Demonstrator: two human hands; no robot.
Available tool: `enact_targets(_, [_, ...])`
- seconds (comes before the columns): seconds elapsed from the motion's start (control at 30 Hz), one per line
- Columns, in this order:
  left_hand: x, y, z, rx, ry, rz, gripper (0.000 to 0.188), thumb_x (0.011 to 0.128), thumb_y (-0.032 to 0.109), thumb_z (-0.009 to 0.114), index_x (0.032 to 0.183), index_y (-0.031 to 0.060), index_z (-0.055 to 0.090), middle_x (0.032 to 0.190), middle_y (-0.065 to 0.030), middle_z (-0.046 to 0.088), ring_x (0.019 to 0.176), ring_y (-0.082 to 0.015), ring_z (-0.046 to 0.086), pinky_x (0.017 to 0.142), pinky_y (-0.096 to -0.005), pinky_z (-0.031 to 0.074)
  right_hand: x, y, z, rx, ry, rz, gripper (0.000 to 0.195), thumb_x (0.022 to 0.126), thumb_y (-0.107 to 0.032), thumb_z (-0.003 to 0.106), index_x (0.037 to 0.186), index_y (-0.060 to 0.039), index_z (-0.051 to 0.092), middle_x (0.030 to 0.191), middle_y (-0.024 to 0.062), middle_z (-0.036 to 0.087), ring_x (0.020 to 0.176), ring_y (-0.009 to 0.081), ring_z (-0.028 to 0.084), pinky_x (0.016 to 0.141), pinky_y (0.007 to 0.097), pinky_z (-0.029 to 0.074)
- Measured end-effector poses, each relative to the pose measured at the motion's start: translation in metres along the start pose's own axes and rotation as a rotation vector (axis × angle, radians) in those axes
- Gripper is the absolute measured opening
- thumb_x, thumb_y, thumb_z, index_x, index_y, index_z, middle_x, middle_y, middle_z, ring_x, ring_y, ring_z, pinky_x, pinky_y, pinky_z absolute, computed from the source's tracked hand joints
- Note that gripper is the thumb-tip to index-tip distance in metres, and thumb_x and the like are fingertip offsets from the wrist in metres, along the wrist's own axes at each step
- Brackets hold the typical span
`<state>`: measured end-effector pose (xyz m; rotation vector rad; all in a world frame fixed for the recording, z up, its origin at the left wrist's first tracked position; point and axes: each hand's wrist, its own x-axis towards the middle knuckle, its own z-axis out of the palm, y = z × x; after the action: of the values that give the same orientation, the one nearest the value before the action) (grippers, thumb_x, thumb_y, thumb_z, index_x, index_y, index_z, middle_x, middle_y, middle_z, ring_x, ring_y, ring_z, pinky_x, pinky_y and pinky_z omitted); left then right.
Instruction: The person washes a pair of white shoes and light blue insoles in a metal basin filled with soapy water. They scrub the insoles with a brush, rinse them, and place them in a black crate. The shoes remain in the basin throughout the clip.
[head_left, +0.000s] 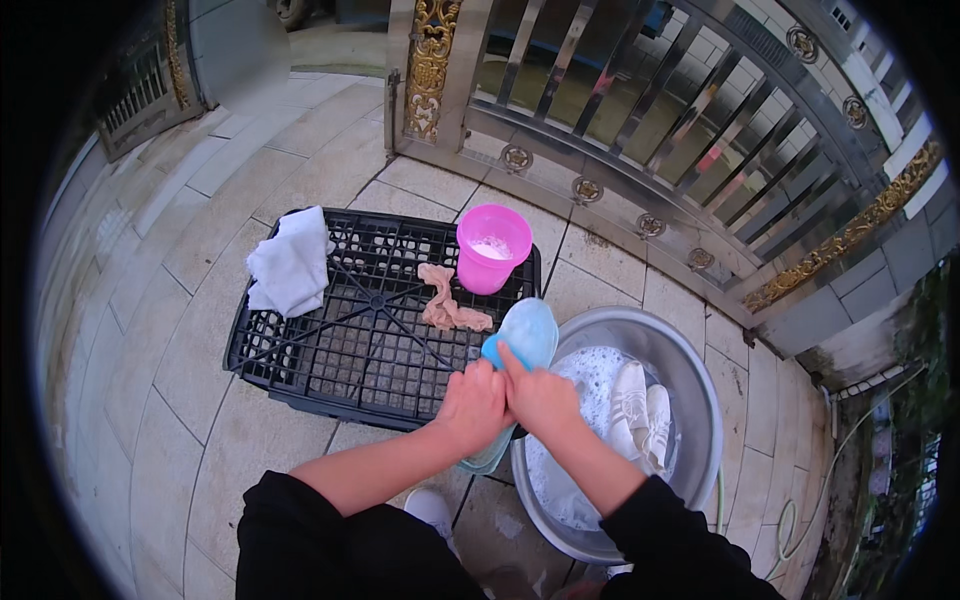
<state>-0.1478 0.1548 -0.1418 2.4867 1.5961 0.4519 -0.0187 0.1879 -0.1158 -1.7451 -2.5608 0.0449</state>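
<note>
A light blue slipper (531, 324) is held at an angle between the black crate and the basin, its pale heel end pointing back towards me. My left hand (471, 401) is closed around its middle. Against it, my right hand (541, 397) also grips the slipper, index finger stretched along a brighter blue part (495, 351); whether that part is a strap or a separate piece I cannot tell. Both palms are hidden. Just right of my hands, a grey metal basin (701, 405) holds sudsy water (592, 375) and a pair of white lace-up shoes (630, 405).
On the upturned black plastic crate (375, 300) are a folded white towel (291, 262), a crumpled pinkish cloth (450, 304) and a pink bucket (487, 270) with white powder or suds inside. A metal gate (547, 142) stands beyond. A hose (799, 495) trails at right.
</note>
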Motion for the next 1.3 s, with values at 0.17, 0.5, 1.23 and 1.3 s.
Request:
enact_targets(0.17, [0.008,0.006,0.001,0.005,0.028,0.022,0.043,0.072,0.039,0.059,0.086,0.0001,0.049,0.088,-0.0136,0.045,0.084,-0.0272,0.046,0.068,-0.0384,0.037,0.042,0.048,-0.006,-0.018,0.099,0.184,0.04,0.084,-0.04,0.045,0.121,-0.0264,0.047,0.056,0.0139,0.058,0.05,0.0298,0.059,0.045,0.0422,0.047])
enact_targets(0.5, [0.007,0.004,0.0,-0.038,0.018,0.017,0.039,0.072,0.037,0.058,0.085,0.0014,0.048,0.088,-0.0135,0.045,0.085,-0.027,0.046,0.067,-0.0389,0.037,0.031,0.039,0.005,0.051,0.155,0.203,0.039,0.084,-0.037,0.044,0.12,-0.02,0.047,0.058,0.0159,0.058,0.053,0.0325,0.059,0.048,0.0451,0.047])
enact_targets(1.23, [0.002,0.004,-0.011,0.012,-0.091,-0.107,0.049,0.073,0.045,0.06,0.091,0.0016,0.047,0.091,-0.0125,0.047,0.085,-0.0256,0.048,0.069,-0.04,0.038,0.029,0.032,0.003,0.049,-0.007,0.232,0.041,0.085,-0.039,0.042,0.124,-0.0263,0.042,0.064,0.0132,0.061,0.058,0.0321,0.06,0.051,0.0447,0.047])
enact_targets(1.3, [-0.001,0.001,-0.02,-0.011,-0.158,-0.201,0.052,0.072,0.047,0.06,0.094,0.0012,0.048,0.092,-0.0133,0.05,0.086,-0.0263,0.05,0.071,-0.0404,0.038,0.029,0.035,0.003,0.076,0.002,0.213,0.041,0.086,-0.039,0.042,0.124,-0.0261,0.042,0.065,0.0137,0.061,0.059,0.0322,0.06,0.052,0.0445,0.047])
